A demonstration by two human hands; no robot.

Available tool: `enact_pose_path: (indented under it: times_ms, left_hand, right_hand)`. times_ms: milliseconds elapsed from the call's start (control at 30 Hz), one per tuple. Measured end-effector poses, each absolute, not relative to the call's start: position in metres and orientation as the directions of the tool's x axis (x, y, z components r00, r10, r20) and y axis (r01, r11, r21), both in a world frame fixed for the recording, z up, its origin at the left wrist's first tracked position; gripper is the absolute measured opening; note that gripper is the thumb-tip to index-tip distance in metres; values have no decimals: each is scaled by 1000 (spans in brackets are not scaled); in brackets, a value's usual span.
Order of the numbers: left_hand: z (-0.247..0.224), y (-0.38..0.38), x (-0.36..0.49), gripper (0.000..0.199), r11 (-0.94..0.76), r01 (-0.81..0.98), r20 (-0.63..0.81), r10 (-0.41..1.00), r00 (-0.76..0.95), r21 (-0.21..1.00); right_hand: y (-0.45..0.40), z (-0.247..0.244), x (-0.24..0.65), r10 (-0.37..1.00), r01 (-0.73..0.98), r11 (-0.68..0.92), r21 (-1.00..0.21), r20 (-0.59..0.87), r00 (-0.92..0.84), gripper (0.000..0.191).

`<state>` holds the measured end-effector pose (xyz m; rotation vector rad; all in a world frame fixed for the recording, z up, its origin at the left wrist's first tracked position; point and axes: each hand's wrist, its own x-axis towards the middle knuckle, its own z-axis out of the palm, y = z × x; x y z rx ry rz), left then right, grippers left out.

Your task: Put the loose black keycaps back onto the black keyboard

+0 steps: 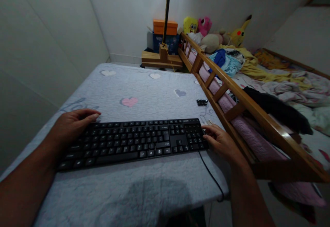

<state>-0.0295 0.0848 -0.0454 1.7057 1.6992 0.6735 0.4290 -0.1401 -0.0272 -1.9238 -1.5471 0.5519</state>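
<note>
A black keyboard point(134, 141) lies across a light blue cloth with heart prints point(108, 185). Its cable runs from the near side, right of centre, down over the front edge of the cloth. My left hand point(70, 125) is at the keyboard's left end, its thumb and fingers closed along the upper left corner. At the right end my right hand point(219, 139) grips the edge beside the number pad between thumb and fingers. A small group of loose black keys point(202, 102) rests on the cloth beyond the keyboard's right end.
A wooden bed rail point(232, 91) runs along the right side, with bedding point(278, 79) and plush toys point(237, 36) behind it. At the back stand an orange box point(165, 27) and a wooden base point(152, 58) with a dark upright pole. A wall borders the left.
</note>
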Motion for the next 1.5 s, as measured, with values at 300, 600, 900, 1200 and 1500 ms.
enact_pose_path:
  times_ms: [300, 600, 900, 1200, 1500]
  left_hand:
    - [-48, 86, -30, 50, 44, 671, -87, 996, 31, 740]
    - [-47, 85, -30, 51, 37, 644, -80, 996, 38, 764]
    - [-48, 84, -30, 51, 53, 645, -96, 995, 32, 762]
    - [-48, 87, -30, 50, 39, 661, -77, 997, 29, 749]
    - [-49, 87, -30, 49, 40, 658, -76, 997, 27, 752]
  right_hand:
    - [-136, -27, 426, 966, 753, -127, -646, 92, 242, 27]
    - [-130, -28, 426, 970, 775, -126, -619, 89, 228, 24]
    - [-126, -31, 432, 961, 689, -219, -691, -30, 275, 28]
    - [-120, -17, 425, 955, 648, -273, -711, -122, 269, 27]
    - [-124, -14, 424, 967, 721, -246, -648, -109, 231, 28]
